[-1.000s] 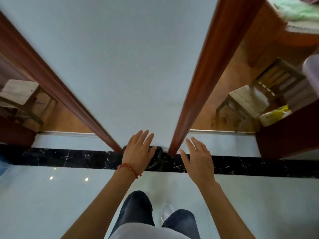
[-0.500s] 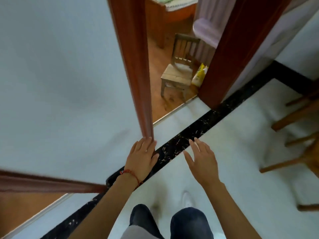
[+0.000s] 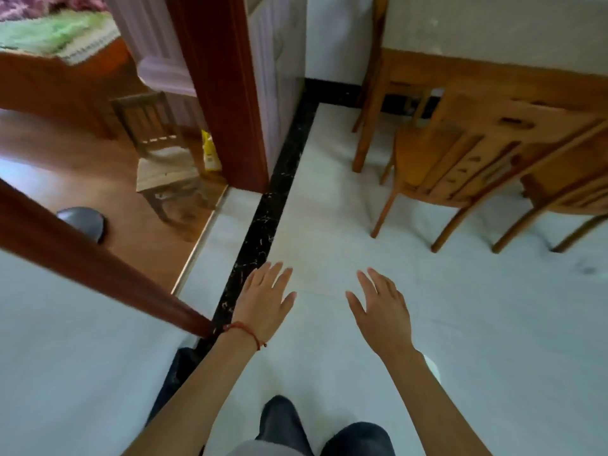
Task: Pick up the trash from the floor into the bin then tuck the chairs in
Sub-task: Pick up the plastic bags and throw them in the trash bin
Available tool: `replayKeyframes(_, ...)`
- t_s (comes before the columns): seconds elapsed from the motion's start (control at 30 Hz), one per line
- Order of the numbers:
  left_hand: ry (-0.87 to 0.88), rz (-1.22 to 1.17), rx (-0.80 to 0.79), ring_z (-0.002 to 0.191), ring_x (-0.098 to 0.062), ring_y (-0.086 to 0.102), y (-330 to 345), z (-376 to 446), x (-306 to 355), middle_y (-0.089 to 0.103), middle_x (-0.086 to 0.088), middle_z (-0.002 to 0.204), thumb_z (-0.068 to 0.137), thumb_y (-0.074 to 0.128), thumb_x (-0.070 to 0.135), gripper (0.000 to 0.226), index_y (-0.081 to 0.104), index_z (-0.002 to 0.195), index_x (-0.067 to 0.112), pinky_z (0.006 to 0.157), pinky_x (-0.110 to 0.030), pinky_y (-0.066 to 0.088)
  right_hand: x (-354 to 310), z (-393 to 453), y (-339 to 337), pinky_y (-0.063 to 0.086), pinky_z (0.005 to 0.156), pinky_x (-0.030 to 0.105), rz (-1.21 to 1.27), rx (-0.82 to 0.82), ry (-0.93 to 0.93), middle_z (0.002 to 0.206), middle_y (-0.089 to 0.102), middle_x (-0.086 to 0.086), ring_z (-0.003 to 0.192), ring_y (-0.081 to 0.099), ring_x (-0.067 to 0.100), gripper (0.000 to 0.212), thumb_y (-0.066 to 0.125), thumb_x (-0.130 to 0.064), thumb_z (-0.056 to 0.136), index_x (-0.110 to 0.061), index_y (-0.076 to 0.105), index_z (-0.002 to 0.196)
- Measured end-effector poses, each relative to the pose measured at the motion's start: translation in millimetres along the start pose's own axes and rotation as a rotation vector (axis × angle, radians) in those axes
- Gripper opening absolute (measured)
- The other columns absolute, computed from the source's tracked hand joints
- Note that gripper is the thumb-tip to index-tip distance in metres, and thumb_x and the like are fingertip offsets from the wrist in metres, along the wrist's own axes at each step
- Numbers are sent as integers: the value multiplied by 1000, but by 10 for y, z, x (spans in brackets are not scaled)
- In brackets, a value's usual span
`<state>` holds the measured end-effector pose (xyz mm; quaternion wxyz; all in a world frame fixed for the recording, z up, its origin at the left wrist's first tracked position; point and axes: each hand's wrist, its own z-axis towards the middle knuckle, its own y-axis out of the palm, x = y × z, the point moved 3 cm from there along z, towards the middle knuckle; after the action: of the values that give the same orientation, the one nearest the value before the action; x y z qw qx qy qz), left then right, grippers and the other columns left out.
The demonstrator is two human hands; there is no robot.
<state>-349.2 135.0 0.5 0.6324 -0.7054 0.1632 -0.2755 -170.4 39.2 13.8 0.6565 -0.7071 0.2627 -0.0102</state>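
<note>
Now your left hand (image 3: 266,299) and right hand (image 3: 381,311) hover palms down over the white floor (image 3: 329,212), fingers spread, holding nothing. The wooden chairs (image 3: 437,159) stand far right, partly under the table (image 3: 493,70). No trash or bin shows.

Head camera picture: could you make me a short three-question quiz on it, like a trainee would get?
1. True or false: the left hand holds a piece of trash.
2. Which wrist wears the red string bracelet? A) left B) right
3. Fill in: the wooden chairs stand to the person's ____ side.

Key:
1. False; both it and the right hand are empty, fingers spread.
2. A.
3. Right, by the table.
</note>
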Motion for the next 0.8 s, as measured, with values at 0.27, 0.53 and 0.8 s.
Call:
replayKeyframes(0.27,336,21,-19,106,-30,62,230,452,1538,66,-11,113,84,34,39,51,63,112,9,84,-43,51,1433,-649,-376,50,86,46,49,118,340,125,60,16,113,58,33,61,27,-49,88,-8,58,120)
replayKeyframes(0.53,672,-62,-89,114,-36,55,521,566,3165,61,-18,121,85,32,39,55,59,117,5,93,-51,43,2565,-1551,-632,31,106,41,128,247,647,145,40,11,133,36,29,50,40,-41,95,-11,43,135)
replayKeyframes(0.8,1001,-10,-136,104,-35,62,729,579,4444,66,-18,112,84,35,37,52,63,111,4,83,-49,50,3281,-2261,-756,28,107,39,203,363,971,146,38,9,134,32,27,49,45,-37,94,-13,41,137)
